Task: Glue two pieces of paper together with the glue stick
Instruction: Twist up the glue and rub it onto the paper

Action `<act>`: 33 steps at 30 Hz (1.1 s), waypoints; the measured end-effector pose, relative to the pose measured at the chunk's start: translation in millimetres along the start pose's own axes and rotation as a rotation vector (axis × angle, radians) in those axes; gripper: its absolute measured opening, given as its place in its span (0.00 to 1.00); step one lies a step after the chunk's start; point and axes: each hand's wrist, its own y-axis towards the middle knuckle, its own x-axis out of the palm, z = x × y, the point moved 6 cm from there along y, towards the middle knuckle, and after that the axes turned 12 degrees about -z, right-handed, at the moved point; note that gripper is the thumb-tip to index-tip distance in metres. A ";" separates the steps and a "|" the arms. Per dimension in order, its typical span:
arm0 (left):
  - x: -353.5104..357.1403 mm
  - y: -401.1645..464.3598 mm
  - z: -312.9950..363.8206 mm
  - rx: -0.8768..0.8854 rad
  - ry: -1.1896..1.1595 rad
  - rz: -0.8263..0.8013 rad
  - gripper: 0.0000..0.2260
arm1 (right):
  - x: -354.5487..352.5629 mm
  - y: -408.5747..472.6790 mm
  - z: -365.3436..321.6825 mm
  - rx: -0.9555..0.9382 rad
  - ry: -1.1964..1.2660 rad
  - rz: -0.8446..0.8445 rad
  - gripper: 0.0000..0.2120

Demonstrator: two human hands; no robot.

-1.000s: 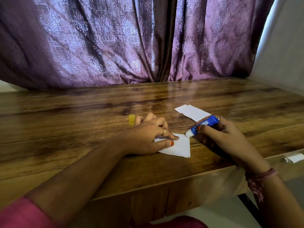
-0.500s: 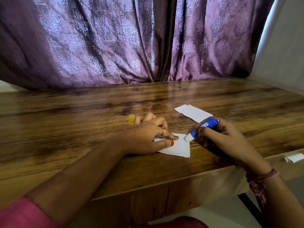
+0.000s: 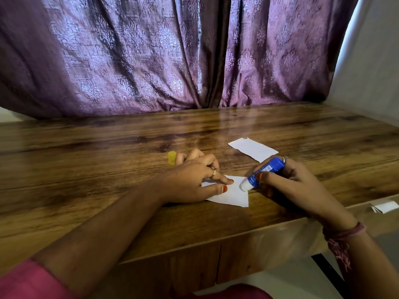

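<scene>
Pressing my left hand [image 3: 192, 182] flat, fingers spread, I am holding the near paper [image 3: 232, 194] on the table [image 3: 108, 169]. My right hand [image 3: 287, 182] is pinching the glue stick [image 3: 262, 172], its tip touching the paper's edge. The second paper [image 3: 252, 148] is lying just behind. The paper might crumple if I am pushing too hard.

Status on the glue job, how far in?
Done: the yellow cap is off and stands on the wooden table. In hand: the left hand pins the near white paper piece flat while the right hand holds the blue glue stick, its white tip at the paper's right edge. Left: finish spreading glue, then press on the second white paper piece, which lies apart, farther back.
</scene>
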 end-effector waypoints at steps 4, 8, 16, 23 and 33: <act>0.8 -0.1 -0.4 -0.001 0.004 -0.008 0.15 | -3.2 0.5 3.2 -0.007 0.005 0.031 0.05; 1.1 -0.1 -1.7 -0.002 0.016 0.006 0.15 | 1.6 1.4 2.6 -0.029 0.004 -0.051 0.09; -0.3 -0.6 0.4 -0.004 0.019 -0.012 0.15 | 3.3 0.5 0.5 -0.073 0.005 -0.077 0.10; -0.1 -0.5 0.8 -0.007 0.025 -0.012 0.15 | 4.8 -0.3 0.6 -0.093 0.036 -0.112 0.08; -0.8 -0.7 1.2 -0.012 0.031 -0.012 0.15 | 8.6 -1.2 -2.3 -0.107 0.088 -0.155 0.04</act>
